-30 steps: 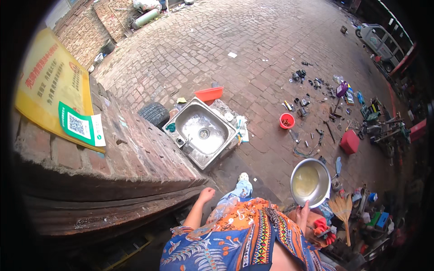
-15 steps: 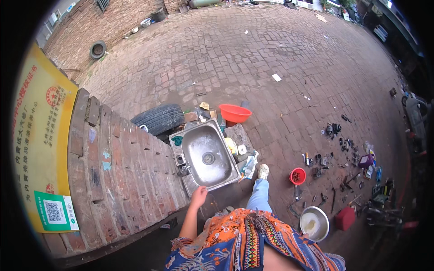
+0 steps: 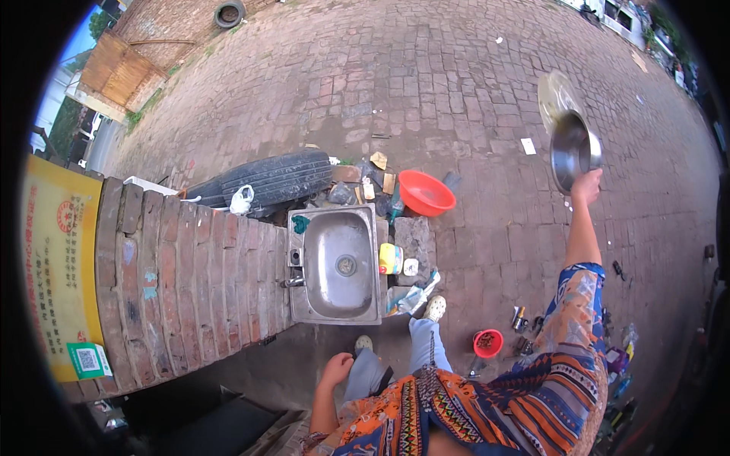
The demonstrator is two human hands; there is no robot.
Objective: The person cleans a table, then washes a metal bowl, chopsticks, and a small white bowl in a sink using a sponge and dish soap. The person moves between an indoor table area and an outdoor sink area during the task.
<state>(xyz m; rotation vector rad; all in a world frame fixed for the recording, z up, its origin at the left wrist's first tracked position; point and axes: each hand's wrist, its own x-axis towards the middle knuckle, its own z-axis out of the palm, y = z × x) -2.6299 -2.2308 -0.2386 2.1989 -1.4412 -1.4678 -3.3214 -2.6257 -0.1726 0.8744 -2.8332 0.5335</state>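
My right hand is raised out to the right and grips the rim of a round metal basin, tilted on its side, with water spreading from it above the brick paving. My left hand hangs low by my hip, fingers loosely curled and holding nothing, just below the front edge of a steel sink. The sink stands against a low brick wall, with a tap on its left side.
A red plastic basin and a tyre lie behind the sink. A yellow bottle sits on the sink's right. A small red bucket and scattered tools lie at lower right. A yellow sign is on the wall.
My right arm has swung up from low at my side, lifting the metal basin and tipping it so its contents fly out. The view has turned toward the sink.
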